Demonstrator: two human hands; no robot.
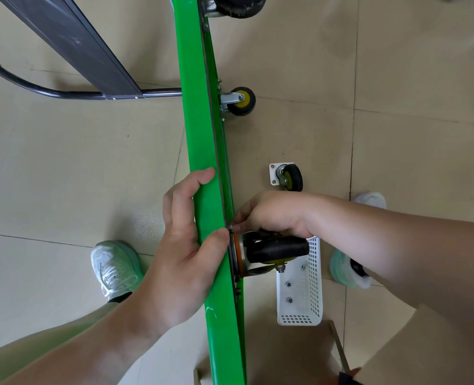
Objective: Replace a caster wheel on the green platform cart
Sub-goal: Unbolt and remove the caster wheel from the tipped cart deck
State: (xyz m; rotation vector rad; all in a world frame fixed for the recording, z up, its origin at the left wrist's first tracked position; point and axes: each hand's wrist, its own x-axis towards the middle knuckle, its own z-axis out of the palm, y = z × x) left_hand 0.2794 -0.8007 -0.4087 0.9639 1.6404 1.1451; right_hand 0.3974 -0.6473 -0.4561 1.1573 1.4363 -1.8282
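Head view: the green platform cart (202,134) stands on its long edge on the tiled floor, with its underside facing your right.

1. Your left hand (185,245) grips the cart's upper rim. The palm lies on the deck face, and the forefinger and thumb curl over the rim.
2. Your right hand (272,215) is on the underside of the cart. Its fingertips are closed in a narrow pinch on a small metal part (230,227) at the top corner of a caster's mounting plate. The part is too small to identify.
3. That caster wheel (274,250), black with an orange ring, sits with its plate against the cart's underside, directly beneath your right hand.
4. A loose caster (287,177) lies on the floor on the underside of the cart, apart from it.
5. A white perforated basket (313,287) sits on the floor on the same side, near the cart. Small fasteners (288,284) lie inside it.
6. A yellow-hubbed caster (241,101) is mounted farther along the cart's underside.
7. The cart's dark tubular handle (63,93) projects from the deck face.
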